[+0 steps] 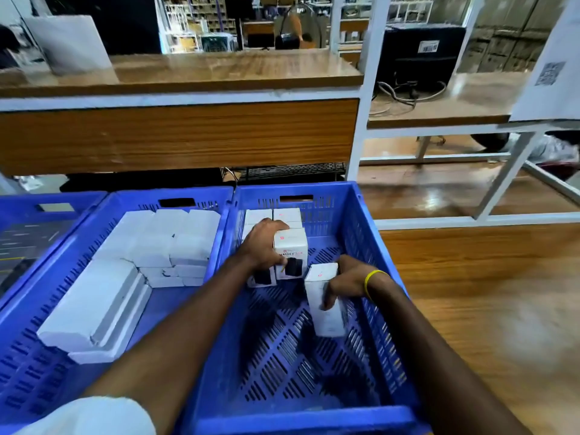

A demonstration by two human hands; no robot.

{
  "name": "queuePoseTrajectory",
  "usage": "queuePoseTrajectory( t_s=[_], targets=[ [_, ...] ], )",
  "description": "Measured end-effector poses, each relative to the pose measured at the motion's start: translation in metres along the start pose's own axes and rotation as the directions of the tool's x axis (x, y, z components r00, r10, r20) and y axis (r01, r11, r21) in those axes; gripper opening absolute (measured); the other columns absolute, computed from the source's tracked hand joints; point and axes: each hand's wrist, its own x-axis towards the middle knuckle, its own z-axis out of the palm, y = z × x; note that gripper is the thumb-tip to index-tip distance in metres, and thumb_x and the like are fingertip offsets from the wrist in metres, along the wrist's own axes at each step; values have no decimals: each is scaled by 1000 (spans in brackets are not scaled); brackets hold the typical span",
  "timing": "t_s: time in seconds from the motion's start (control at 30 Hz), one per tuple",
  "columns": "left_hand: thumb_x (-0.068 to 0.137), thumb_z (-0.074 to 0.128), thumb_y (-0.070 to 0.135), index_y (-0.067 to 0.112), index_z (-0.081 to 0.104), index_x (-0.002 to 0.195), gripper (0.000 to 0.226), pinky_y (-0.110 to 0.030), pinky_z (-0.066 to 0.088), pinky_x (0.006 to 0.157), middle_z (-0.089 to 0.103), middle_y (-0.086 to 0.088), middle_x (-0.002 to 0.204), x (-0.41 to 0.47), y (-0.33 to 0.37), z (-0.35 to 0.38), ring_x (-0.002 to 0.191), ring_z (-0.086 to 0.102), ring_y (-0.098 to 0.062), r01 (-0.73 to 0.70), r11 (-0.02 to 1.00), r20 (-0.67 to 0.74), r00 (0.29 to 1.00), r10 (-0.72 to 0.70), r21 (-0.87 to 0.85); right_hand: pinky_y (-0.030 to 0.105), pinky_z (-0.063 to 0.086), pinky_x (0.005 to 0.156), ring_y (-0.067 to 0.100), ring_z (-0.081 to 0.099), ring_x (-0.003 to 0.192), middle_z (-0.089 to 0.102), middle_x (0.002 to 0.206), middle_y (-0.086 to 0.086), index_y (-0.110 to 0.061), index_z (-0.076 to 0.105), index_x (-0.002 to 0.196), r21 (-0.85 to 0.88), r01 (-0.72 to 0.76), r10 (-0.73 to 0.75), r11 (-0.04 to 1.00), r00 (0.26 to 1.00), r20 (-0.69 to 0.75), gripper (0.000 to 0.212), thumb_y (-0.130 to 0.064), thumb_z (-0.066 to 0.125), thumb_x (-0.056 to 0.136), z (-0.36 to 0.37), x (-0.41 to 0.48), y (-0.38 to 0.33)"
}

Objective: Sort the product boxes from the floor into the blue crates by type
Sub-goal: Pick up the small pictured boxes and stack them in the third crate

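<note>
White box (290,243) clamped in your left grip (265,246) atop the stack (293,271), right grip (343,284) curled round a tall box (326,315): nudge carelessly and that stack could topple.

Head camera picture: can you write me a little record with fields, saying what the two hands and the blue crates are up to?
left hand: grips a small white box on the stack at the far end of the right crate
right hand: holds a tall white box, tilted, within the same crate
right crate: a few printed boxes by the far wall, the floor mostly bare
middle crate: plain white boxes, stacked flat
right wrist: yellow band
</note>
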Motion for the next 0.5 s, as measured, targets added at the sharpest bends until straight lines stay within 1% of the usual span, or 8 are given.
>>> queuePoseTrajectory(
  t_s=[0.07,0.1,0.13,0.17,0.23,0.33,0.43,0.5],
  targets=[
    [57,95,30,15,57,137,90,-34,42,106,55,-7,137,-2,-3,6,126,52,-25,-6,997,-24,1000,8,72,35,58,54,22,67,65,72,85,8,-8,67,90,14,-15,15,1000,999,30,78,-39,86,20,2,3,2],
    [58,95,34,17,56,139,92,-34,40,109,53,-4,143,-3,-4,8,130,50,-24,-5,993,-29,1000,9,115,31,56,50,22,65,62,72,84,10,-7,67,91,22,-15,14,1000,999,46,79,-37,87,21,4,5,2],
    [60,94,36,18,53,142,93,-33,38,112,49,-3,149,-4,-4,10,134,48,-23,-8,987,-28,1000,13,163,29,54,48,22,65,61,71,85,11,-6,66,93,30,-20,18,999,998,55,80,-36,88,21,5,6,2],
    [62,93,36,18,50,145,95,-33,35,114,44,-2,153,-3,-4,12,138,45,-22,-15,979,-17,1000,18,204,28,53,48,23,66,63,71,85,11,-6,65,94,39,-18,16,999,998,58,82,-36,89,22,7,8,3],
    [68,89,28,14,43,149,94,-35,33,117,35,-5,158,-2,-1,17,143,39,-23,-40,961,0,999,41,273,30,55,49,24,69,68,71,85,10,-6,66,94,55,-17,14,998,998,55,82,-35,89,21,8,11,6],
    [76,80,16,10,37,151,87,-38,37,115,29,-8,161,-5,4,25,146,33,-24,-40,927,-13,999,48,373,37,59,53,25,66,62,72,81,12,-6,67,90,53,-16,13,998,999,46,77,-35,87,21,8,15,10],
    [78,75,16,8,37,150,82,-40,39,113,30,-11,160,-6,5,32,145,35,-25,-55,901,-34,996,77,431,42,59,57,24,65,59,73,80,13,-6,67,87,89,-3,1,996,1000,20,73,-32,87,22,5,14,13],
    [79,76,21,7,33,151,85,-40,30,119,28,-12,161,-4,6,32,147,30,-27,-64,881,-14,997,80,468,41,58,59,26,66,63,73,82,13,-8,65,86,138,20,-23,990,1000,16,63,-22,89,29,2,4,10]
  ],
)
